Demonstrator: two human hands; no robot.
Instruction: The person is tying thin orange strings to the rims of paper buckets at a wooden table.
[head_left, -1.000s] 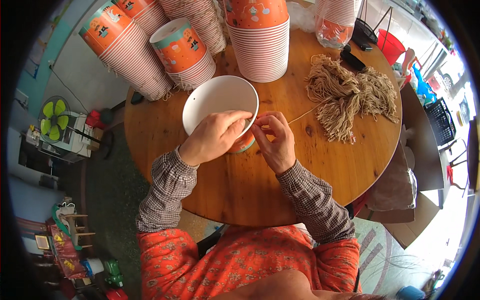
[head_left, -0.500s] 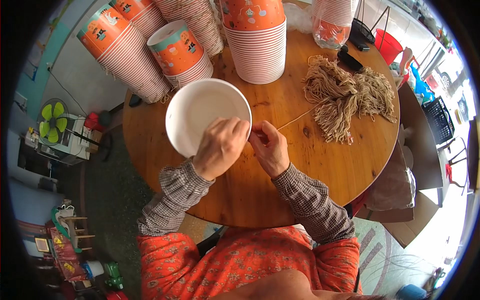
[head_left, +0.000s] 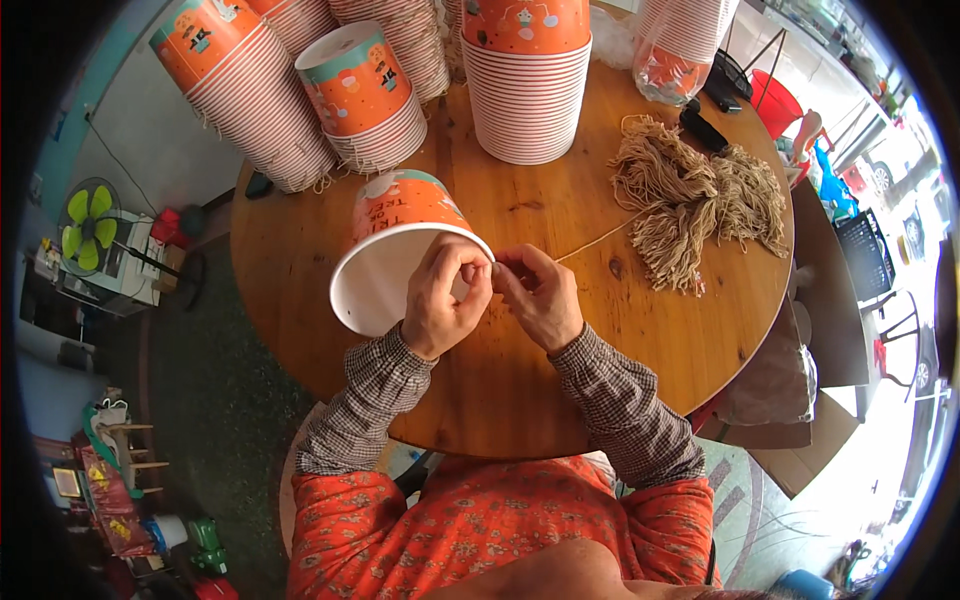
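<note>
Though cluttered, round wooden table

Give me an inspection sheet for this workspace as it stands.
Surface: round wooden table.
Job's things: paper bucket tipped on its side; string running to its rim.
Clutter: bucket stacks, pile of cut strings, black object.
Hands: left hand grips the rim; right hand pinches the string.
Cables: cord down the wall.
Surroundings: green fan, red stool, cardboard box.
</note>
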